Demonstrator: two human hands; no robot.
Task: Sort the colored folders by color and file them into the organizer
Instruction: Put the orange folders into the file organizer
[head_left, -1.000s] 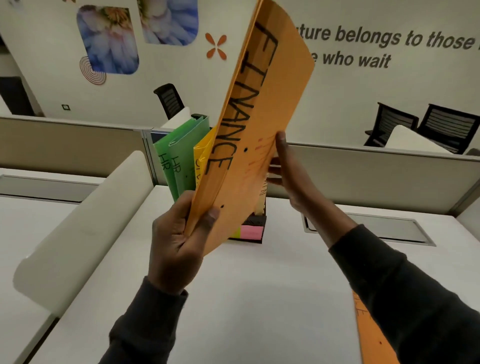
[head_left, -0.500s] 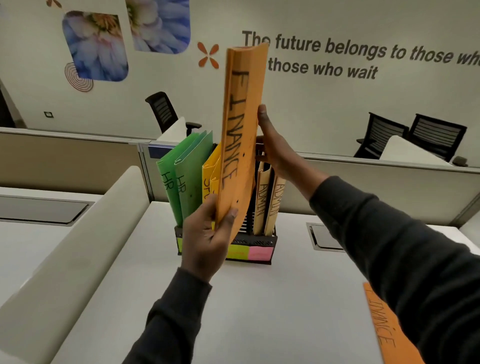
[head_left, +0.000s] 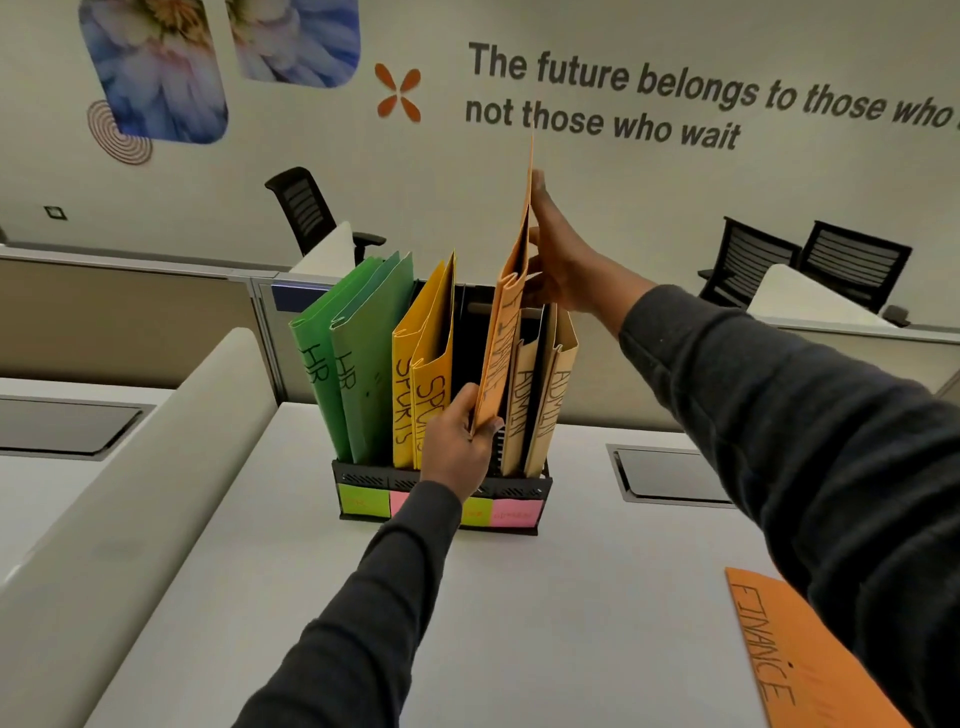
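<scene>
The organizer (head_left: 363, 475) is black, with green and pink sticky notes (head_left: 363, 502) on its front. The green folders (head_left: 353, 364), yellow folders (head_left: 423, 364) and tan folders (head_left: 543, 415) have black letters. So do the upright orange folder (head_left: 511, 296) and the flat orange folder (head_left: 810, 654) at the white tabletop's (head_left: 571, 623) right edge. The sleeves (head_left: 779, 441) are dark grey.

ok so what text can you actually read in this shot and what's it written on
"The future belongs to those who" / "not those who wait": wall lettering, cut off right.
"HR": both green folders.
"SPORTS": both yellow folders, second half hidden.
"ADMIN": both tan folders.
"FINANCE": orange folder on desk.
Unreadable: held orange folder, sticky notes.
</scene>
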